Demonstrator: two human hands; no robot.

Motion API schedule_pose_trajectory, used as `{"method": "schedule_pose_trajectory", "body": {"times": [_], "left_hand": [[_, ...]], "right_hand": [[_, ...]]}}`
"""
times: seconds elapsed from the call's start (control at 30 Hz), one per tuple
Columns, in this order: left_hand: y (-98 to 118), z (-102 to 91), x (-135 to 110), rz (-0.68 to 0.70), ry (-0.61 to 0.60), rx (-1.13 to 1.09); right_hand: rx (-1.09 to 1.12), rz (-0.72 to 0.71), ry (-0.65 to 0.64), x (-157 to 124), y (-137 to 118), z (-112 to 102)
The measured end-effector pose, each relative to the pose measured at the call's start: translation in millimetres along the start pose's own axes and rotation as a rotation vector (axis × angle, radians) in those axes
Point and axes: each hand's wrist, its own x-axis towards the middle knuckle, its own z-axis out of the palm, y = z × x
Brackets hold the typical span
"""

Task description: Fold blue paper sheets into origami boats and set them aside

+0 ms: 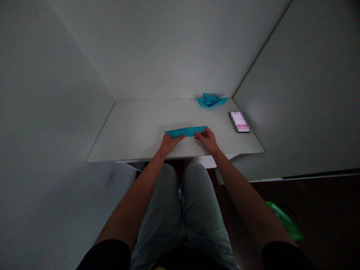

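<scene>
A long, narrow piece of folded blue paper (186, 132) is held level over the front half of the white table. Its left end is pinched by my left hand (168, 142), the thumb lying along the lower edge. My right hand (207, 139) grips the right end, with thumb and fingers closed on it. Parts of both ends are hidden behind my fingers. Farther back, apart from my hands, a finished-looking blue paper boat (211, 100) sits near the wall.
The white table (135, 123) is enclosed by walls at the left, back and right. A phone (239, 122) with a lit, blurred screen lies by the right wall. Below, a green object (285, 221) is on the dark floor at the right. My knees are under the table's front edge.
</scene>
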Motion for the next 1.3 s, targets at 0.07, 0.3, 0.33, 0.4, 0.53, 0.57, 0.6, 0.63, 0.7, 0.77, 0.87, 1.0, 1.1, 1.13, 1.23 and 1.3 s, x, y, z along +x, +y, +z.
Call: {"method": "schedule_pose_trajectory", "body": {"times": [0.07, 0.3, 0.33, 0.4, 0.53, 0.57, 0.6, 0.63, 0.7, 0.77, 0.87, 1.0, 1.1, 1.13, 1.23, 1.3], "left_hand": [[2, -0.1, 0, -0.014, -0.009, 0.014], [-5, -1.4, 5, -0.103, 0.079, 0.043], [-7, -1.6, 7, -0.101, 0.139, 0.037], [-10, -1.8, 9, -0.087, 0.245, 0.031], [-13, -1.2, 11, -0.050, 0.306, -0.045], [-13, -1.0, 11, -0.038, 0.310, -0.073], [-13, -0.7, 11, -0.028, 0.312, -0.098], [-13, -0.4, 11, -0.024, 0.312, -0.117], [-12, 0.2, 10, -0.031, 0.302, -0.134], [-12, 0.4, 10, -0.037, 0.287, -0.129], [-11, 0.3, 9, -0.040, 0.286, -0.121], [-10, -0.5, 10, -0.045, 0.285, -0.143], [-10, -0.5, 10, -0.041, 0.289, -0.164], [-10, -0.3, 11, -0.042, 0.287, -0.165], [-10, 0.6, 10, -0.030, 0.284, -0.164], [-11, 1.1, 8, -0.007, 0.293, -0.171]], "right_hand": [[-0.010, -0.004, -0.020, -2, -3, -1], [-0.145, 0.028, 0.001, -3, -7, -3], [-0.167, 0.035, 0.004, -2, -6, -3], [-0.214, 0.045, 0.004, -1, -5, -3], [-0.277, 0.045, 0.048, -1, -3, -4], [-0.284, 0.046, 0.069, 0, -2, -4], [-0.291, 0.047, 0.087, 0, -1, -4], [-0.297, 0.046, 0.102, 0, -1, -4], [-0.299, 0.034, 0.122, 1, -1, -4], [-0.262, 0.006, 0.114, 0, -2, -3], [-0.179, -0.040, 0.081, -2, -6, -3], [-0.137, -0.045, 0.023, -8, -11, -2], [-0.151, -0.075, -0.008, -13, -11, -2], [-0.166, -0.086, -0.011, -15, -11, -2], [-0.239, -0.086, -0.050, -20, -14, -7], [-0.283, -0.062, -0.092, -22, -17, -14]]}}
